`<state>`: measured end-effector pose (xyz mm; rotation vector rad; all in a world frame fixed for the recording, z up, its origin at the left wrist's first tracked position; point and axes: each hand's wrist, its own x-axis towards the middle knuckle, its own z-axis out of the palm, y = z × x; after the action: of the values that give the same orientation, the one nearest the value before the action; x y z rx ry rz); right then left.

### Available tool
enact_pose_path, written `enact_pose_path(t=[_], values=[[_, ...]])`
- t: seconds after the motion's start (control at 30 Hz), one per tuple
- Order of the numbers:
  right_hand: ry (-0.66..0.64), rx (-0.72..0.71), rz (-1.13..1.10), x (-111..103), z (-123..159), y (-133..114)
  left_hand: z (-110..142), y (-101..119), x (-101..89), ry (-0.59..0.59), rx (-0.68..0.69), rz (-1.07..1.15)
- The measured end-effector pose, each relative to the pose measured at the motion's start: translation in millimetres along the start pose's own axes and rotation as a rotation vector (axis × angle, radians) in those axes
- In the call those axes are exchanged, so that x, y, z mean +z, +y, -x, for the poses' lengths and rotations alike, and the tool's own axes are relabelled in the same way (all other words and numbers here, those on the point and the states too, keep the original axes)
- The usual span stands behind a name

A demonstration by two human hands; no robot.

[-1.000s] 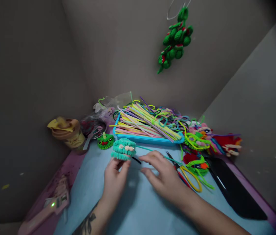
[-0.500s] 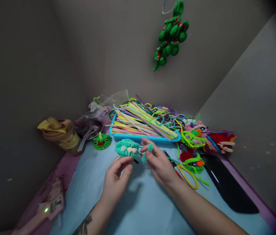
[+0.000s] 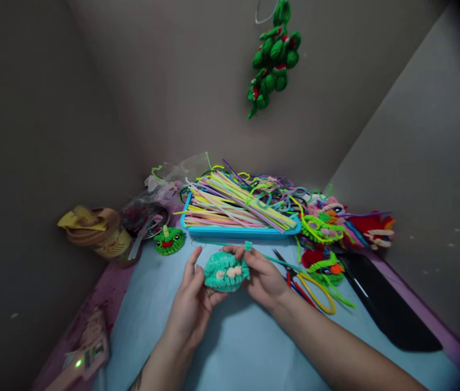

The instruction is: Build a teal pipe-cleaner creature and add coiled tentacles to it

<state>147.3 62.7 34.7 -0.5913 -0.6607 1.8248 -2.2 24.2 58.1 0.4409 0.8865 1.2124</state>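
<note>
My left hand (image 3: 192,296) and my right hand (image 3: 263,276) hold a teal pipe-cleaner figure (image 3: 225,270) between them, just above the light blue mat (image 3: 221,347). The figure is a rounded coil with small pale beads on its front. My left fingers curl round its left side with the index finger raised. My right fingers pinch its right side, and a teal pipe-cleaner stem (image 3: 278,262) runs off to the right from there.
A blue tray (image 3: 238,232) piled with coloured pipe cleaners sits behind. Scissors with yellow and red handles (image 3: 309,285), finished figures (image 3: 327,233), a black flat object (image 3: 388,315), a small green figure (image 3: 168,240), a tan cup (image 3: 95,233), a pink glue gun (image 3: 85,355). Green ornament (image 3: 272,60) hangs above.
Both hands have come together on the teal figure and drawn it nearer and lower; earlier my right hand was off to the right, away from it.
</note>
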Motion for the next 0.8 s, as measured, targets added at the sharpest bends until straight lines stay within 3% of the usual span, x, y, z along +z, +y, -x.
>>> enact_pose_path(t=[0.1,0.27,0.37,0.57,0.8], values=[[0.032,-0.021,0.155,-0.5,-1.2,-4.8,-2.2,1.6,-0.9,0.005,-0.024,0.057],[0.203,-0.328,0.760,-3.6,-1.8,-14.0,-8.3,2.6,-8.7,0.062,0.056,0.117],[0.134,-0.365,1.058,0.4,2.5,-12.5,-9.3,1.3,-12.0,0.071,0.117,0.045],[0.011,-0.503,1.397,10.0,16.2,4.2,-7.9,-6.9,-11.2,0.094,0.259,-0.123],[-0.115,-0.609,1.738,11.0,25.0,9.6,-5.4,-10.1,-6.3,0.087,0.279,-0.155]])
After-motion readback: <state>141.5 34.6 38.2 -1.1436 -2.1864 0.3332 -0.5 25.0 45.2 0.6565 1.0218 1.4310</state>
